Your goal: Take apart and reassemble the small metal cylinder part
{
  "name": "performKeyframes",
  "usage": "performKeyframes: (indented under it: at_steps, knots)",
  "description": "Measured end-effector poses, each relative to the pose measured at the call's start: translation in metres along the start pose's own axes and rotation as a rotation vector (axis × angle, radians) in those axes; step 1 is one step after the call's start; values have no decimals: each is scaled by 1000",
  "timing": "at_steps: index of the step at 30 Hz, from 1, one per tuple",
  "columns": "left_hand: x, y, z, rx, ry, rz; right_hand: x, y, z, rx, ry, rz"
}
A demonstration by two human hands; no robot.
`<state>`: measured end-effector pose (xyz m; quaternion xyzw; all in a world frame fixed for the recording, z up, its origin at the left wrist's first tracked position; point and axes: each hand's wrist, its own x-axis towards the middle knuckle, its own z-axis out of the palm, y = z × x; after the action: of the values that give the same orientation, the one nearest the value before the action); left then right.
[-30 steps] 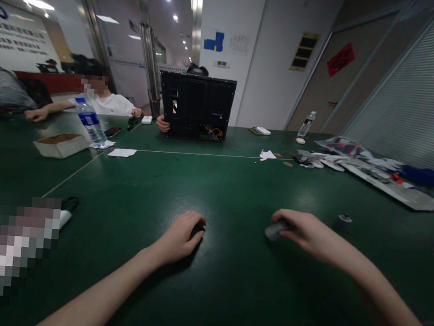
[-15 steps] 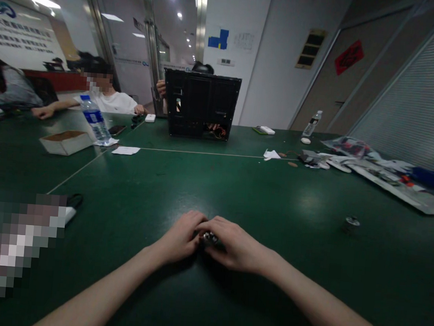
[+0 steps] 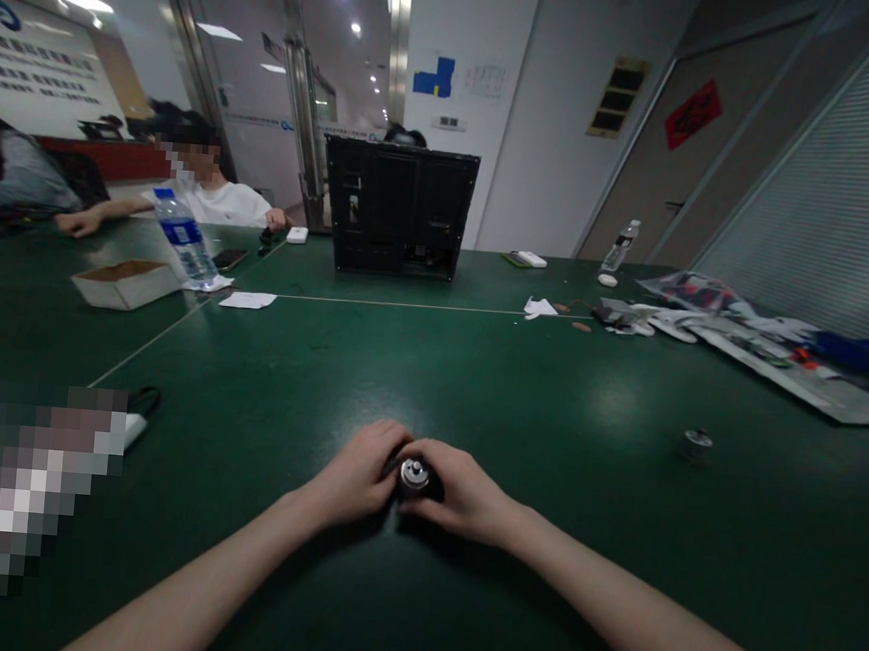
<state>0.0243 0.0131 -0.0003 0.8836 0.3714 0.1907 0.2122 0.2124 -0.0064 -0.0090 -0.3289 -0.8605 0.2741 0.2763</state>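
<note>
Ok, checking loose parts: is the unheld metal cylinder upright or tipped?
Upright: the metal cylinder stands on the table, its round top facing up.

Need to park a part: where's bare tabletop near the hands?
Bare green tabletop: the wide patch from the left hand out to the pale seam; also from the right hand across to the standing metal cylinder. Crowded: far right, at the littered pale board; far left, with open box, bottle and paper. Between the hands, a metal part fills the gap.

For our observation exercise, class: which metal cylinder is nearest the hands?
The cylinder between the left hand and right hand; the other cylinder sits apart, farther right.
</note>
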Motion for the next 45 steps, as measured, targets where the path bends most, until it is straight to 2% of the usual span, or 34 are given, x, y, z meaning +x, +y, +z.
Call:
performKeyframes:
  at_steps: [9,15,22,30,45]
  knots:
    - [-2,0,-6,-15,145,-28,1,-7,-1,-36,7,37]
    - [-6,1,-11,-29,189,72,-1,-9,-3,-93,2,17]
    - [-6,5,-11,-65,131,133,-1,-8,-1,-84,-10,9]
    - [-5,7,-11,-9,102,54,0,0,5,-66,11,55]
    - [-4,2,-7,22,111,54,2,-4,3,-68,21,74]
